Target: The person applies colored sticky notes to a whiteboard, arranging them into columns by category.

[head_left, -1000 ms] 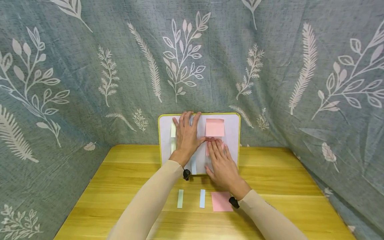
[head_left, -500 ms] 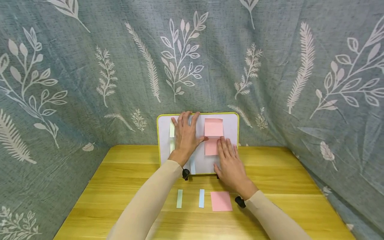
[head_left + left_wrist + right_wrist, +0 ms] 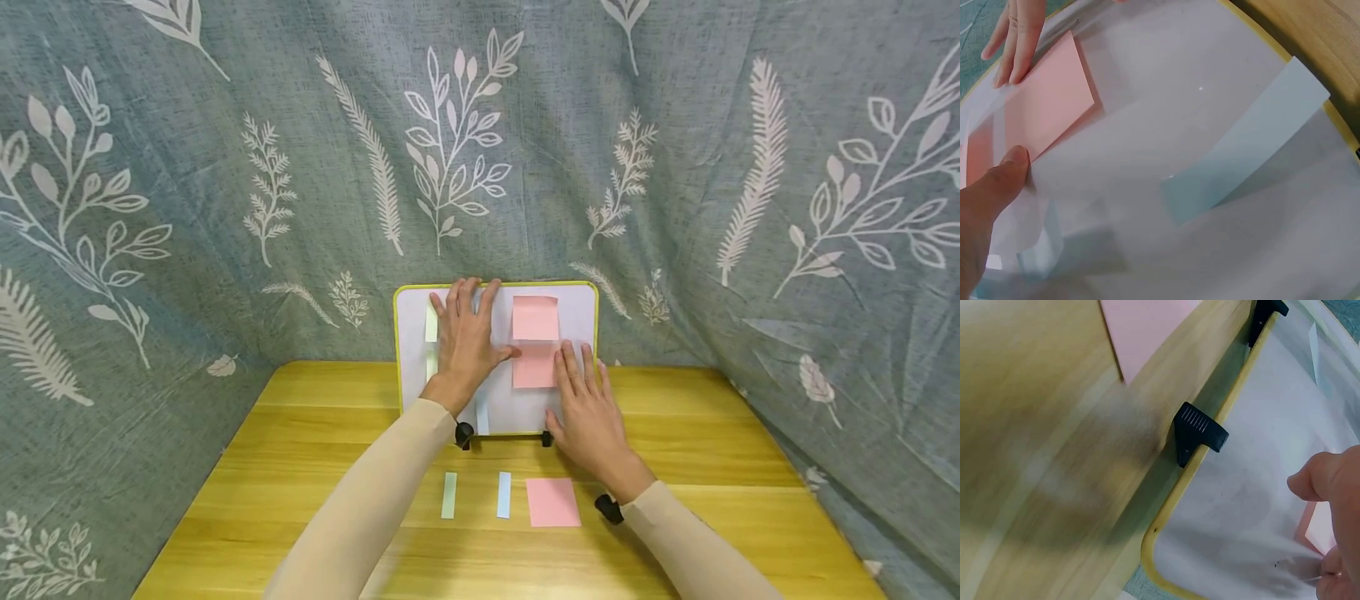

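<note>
A small yellow-framed whiteboard (image 3: 513, 412) stands upright on the table. My left hand (image 3: 467, 343) lies spread over its upper left part, fingertips at the top edge. Its thumb presses the upper left corner of the lower pink sticky note (image 3: 534, 368). Straight fingers of my right hand (image 3: 591, 408) rest along that note's right edge. Directly above it sticks another pink note (image 3: 536, 318). In the left wrist view the lower note (image 3: 1054, 100) lifts off the board at its bottom edge. A light blue strip (image 3: 1247, 140) hangs lower on the board.
Pale green strips (image 3: 431, 323) show left of my left hand, partly covered. On the table before the board lie a green strip (image 3: 448, 496), a blue strip (image 3: 504, 495) and a pink note (image 3: 553, 502). Black feet (image 3: 1197, 431) hold the board's bottom edge. A patterned curtain (image 3: 562, 167) hangs behind.
My right hand has slid rightward across the lower pink note to its right edge, uncovering it. My left hand has stayed in place.
</note>
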